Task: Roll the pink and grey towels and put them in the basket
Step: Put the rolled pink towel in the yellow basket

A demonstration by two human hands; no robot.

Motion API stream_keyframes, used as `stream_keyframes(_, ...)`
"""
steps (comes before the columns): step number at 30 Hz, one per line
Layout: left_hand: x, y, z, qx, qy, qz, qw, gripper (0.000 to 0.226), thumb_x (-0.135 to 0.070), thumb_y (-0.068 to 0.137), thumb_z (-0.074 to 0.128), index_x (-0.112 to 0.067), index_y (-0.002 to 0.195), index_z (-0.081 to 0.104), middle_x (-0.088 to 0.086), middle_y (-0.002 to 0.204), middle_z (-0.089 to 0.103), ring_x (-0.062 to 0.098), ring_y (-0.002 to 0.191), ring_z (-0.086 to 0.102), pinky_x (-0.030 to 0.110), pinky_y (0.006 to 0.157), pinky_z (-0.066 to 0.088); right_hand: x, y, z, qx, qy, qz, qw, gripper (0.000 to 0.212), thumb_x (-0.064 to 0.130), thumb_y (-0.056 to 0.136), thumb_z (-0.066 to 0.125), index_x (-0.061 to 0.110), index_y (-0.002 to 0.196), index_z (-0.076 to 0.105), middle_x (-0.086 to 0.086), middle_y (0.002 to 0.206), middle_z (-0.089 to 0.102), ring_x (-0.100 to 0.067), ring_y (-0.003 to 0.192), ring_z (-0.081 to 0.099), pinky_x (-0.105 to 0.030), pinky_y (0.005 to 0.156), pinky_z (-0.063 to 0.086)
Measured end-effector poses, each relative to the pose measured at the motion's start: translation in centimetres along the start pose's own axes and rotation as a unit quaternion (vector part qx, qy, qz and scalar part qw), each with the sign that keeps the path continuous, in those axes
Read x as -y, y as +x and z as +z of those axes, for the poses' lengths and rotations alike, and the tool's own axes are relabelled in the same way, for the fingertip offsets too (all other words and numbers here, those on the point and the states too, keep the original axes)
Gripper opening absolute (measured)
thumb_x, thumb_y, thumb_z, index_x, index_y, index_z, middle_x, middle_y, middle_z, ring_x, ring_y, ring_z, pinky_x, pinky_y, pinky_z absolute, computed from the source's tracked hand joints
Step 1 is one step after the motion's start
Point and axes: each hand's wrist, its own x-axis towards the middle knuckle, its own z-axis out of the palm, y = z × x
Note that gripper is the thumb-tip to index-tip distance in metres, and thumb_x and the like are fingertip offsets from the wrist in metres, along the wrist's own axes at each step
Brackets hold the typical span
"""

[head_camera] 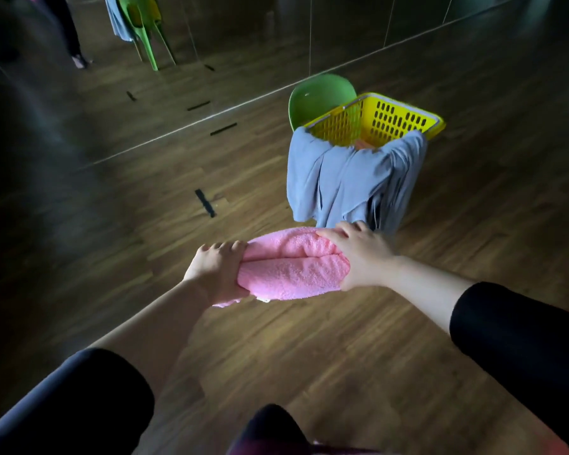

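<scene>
1. Head view: the pink towel [293,270] is rolled into a thick bundle and held in the air above the wooden floor [309,349], lying crosswise between the two hands.
2. The left hand [216,274] grips the towel's left end. Its fingers [224,247] curl over the top of the roll and the thumb side wraps beneath. A loose corner of pink cloth hangs just below this hand.
3. The right hand [362,254] grips the right end. Its fingers [349,229] are bent over the far side of the roll and the palm presses against the end.
4. Both forearms are bare, with a black sleeve on the left arm [79,405] and on the right arm [519,339].
5. The grey towel [342,182] is unrolled. It is draped over the near rim of the basket [391,119] and hangs down in folds towards the floor, just beyond the right hand.
6. The basket is yellow with slotted walls and stands raised, in front of the back of a green chair [319,100]. The grey towel hides whatever it rests on.
7. Short strips of black tape [205,202] lie on the floor to the left of the chair.
8. A mirror wall [243,44] runs along the far side and reflects a green chair with grey cloth on it.
</scene>
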Motion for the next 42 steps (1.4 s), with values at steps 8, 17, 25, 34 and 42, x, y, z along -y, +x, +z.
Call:
stream_keyframes(8, 4.6, 19.8, -4.2, -0.043, -0.005, 0.059, 0.997, 0.084, -0.045, 0.049, 0.074, -0.023, 0.126, 0.048, -0.004, 0.114, 0.063, 0.02, 0.105, 0.059, 0.032, 0.091, 0.047, -7.0, 14.7, -3.7, -0.042, 0.015, 0.066, 0.997, 0.114, 0.052, 0.049, 0.075, 0.044, 0.144, 0.014, 0.005, 0.132, 0.035, -0.026, 0.119, 0.04, -0.042, 0.087, 0.048)
stream_keyframes(17, 7.1, 42.3, -7.4, -0.041, 0.028, 0.175, 0.983, 0.089, -0.055, 0.055, 0.068, -0.027, 0.134, 0.039, -0.003, 0.123, 0.058, 0.022, 0.113, 0.057, 0.035, 0.096, 0.046, -15.3, 28.9, -5.0, -0.081, 0.065, 0.153, 0.983, 0.11, 0.05, 0.048, 0.077, 0.035, 0.146, 0.029, -0.002, 0.135, 0.042, -0.032, 0.119, 0.046, -0.043, 0.09, 0.049)
stream_keyframes(25, 3.0, 59.9, -8.9, -0.027, 0.025, 0.267, 0.963, 0.086, -0.05, 0.058, 0.07, -0.03, 0.135, 0.036, 0.0, 0.118, 0.059, 0.026, 0.106, 0.06, 0.033, 0.087, 0.048, -25.2, 36.8, -5.5, -0.057, 0.09, 0.247, 0.963, 0.116, 0.058, 0.05, 0.077, 0.042, 0.146, 0.015, -0.003, 0.146, 0.033, -0.032, 0.13, 0.039, -0.046, 0.092, 0.05)
stream_keyframes(34, -5.8, 75.9, -8.5, -0.017, 0.029, 0.347, 0.937, 0.091, -0.054, 0.061, 0.071, -0.028, 0.14, 0.034, 0.001, 0.126, 0.054, 0.024, 0.116, 0.052, 0.04, 0.1, 0.045, -37.6, 41.8, -5.5, -0.034, 0.11, 0.338, 0.934, 0.111, 0.045, 0.051, 0.076, 0.041, 0.147, 0.02, 0.0, 0.13, 0.04, -0.025, 0.121, 0.041, -0.036, 0.087, 0.048)
stream_keyframes(42, -12.0, 86.9, -6.2, -0.009, 0.039, 0.412, 0.91, 0.09, -0.053, 0.056, 0.074, -0.027, 0.135, 0.038, -0.002, 0.119, 0.056, 0.022, 0.111, 0.053, 0.042, 0.102, 0.039, -45.5, 45.8, -2.8, 0.003, 0.061, 0.402, 0.914, 0.12, 0.054, 0.054, 0.075, 0.028, 0.152, 0.011, -0.003, 0.134, 0.045, -0.027, 0.122, 0.042, -0.041, 0.093, 0.045)
